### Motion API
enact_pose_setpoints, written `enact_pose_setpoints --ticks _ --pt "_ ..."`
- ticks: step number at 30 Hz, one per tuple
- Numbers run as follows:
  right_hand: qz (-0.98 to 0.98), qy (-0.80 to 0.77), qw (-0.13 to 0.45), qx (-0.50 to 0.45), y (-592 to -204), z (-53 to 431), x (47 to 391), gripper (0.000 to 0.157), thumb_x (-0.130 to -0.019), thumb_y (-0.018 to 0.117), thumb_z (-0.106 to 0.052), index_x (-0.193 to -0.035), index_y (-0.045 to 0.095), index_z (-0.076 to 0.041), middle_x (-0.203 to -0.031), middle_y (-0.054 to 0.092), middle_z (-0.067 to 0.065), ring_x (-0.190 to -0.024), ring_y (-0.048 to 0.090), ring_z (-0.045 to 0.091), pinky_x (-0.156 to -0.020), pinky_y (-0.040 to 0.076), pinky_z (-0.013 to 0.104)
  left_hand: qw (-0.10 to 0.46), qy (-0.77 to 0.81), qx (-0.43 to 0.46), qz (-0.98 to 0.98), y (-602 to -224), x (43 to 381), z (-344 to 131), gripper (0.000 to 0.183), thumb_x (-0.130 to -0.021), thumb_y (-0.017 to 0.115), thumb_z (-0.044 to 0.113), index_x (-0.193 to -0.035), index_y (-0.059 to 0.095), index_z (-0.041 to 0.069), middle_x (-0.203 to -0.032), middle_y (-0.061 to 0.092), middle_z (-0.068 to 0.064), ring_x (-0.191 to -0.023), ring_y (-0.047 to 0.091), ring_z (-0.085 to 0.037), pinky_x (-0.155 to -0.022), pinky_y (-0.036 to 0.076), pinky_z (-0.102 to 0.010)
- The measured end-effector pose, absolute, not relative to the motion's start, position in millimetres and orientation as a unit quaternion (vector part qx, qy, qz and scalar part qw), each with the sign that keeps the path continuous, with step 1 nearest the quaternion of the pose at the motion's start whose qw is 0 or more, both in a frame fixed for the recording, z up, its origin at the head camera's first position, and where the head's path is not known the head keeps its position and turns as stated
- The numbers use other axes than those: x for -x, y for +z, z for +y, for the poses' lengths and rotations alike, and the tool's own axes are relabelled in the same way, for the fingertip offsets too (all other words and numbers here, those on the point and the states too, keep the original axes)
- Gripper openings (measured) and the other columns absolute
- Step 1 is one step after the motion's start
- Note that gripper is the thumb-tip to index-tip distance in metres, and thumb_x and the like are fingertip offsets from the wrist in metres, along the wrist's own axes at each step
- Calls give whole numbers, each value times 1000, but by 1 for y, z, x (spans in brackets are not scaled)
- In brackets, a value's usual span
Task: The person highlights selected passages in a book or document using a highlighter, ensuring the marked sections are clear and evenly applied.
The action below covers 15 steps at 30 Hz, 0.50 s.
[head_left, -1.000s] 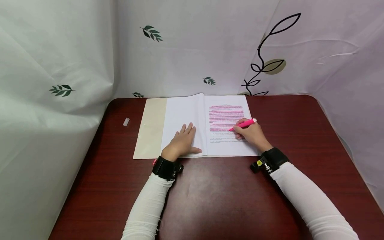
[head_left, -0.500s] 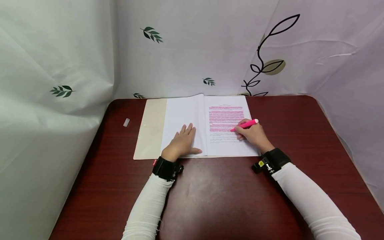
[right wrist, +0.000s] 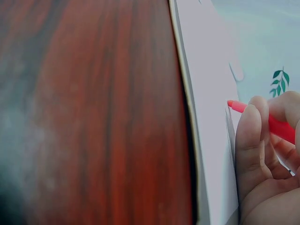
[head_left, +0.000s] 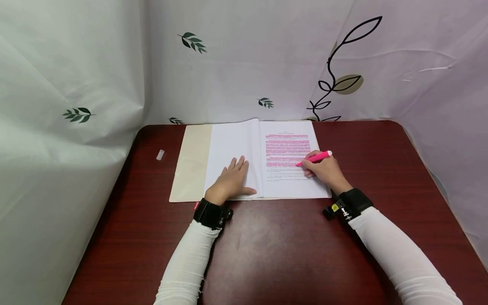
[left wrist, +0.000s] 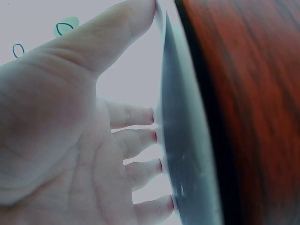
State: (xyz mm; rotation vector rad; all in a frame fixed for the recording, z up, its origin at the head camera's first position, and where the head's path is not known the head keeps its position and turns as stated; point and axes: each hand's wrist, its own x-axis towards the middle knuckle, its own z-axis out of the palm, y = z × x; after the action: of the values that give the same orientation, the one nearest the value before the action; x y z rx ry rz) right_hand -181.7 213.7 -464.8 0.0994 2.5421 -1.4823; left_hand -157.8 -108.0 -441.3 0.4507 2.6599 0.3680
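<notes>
My right hand (head_left: 324,169) pinches a pink highlighter (head_left: 319,157) whose tip meets a line of print on the right page (head_left: 289,188). Pink strokes cover the upper lines there; a few lines below are plain. In the right wrist view the highlighter (right wrist: 282,130) runs between thumb and fingers. My left hand (head_left: 230,180) rests with spread fingers on the blank left page (head_left: 228,140). From the left wrist view, the left hand's (left wrist: 79,117) fingertips touch the paper. Both pages belong to an open booklet with a cream cover (head_left: 190,169).
A small white piece (head_left: 160,155), perhaps a cap or eraser, lies left of the booklet. Everything sits on a dark red-brown wooden table (head_left: 267,245). A pale curtain (head_left: 236,63) with leaf prints hangs behind and beside it.
My right hand and the highlighter have shifted a little to the right along the printed line. The left hand stays in place on the left page.
</notes>
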Motion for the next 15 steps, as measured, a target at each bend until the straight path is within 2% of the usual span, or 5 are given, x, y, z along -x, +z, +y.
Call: enact_pose_setpoints --ticks 15 --pt "860 -503 87 -30 -464 220 180 29 -95 74 -27 -106 66 -1 -69 71 3 -57 67 7 -61 56 19 212 131 -165 954 -440 159 -108 108 -88 78 53 -165 18 5 -174 7 -14 -161 4 -38 -126 18 -61"
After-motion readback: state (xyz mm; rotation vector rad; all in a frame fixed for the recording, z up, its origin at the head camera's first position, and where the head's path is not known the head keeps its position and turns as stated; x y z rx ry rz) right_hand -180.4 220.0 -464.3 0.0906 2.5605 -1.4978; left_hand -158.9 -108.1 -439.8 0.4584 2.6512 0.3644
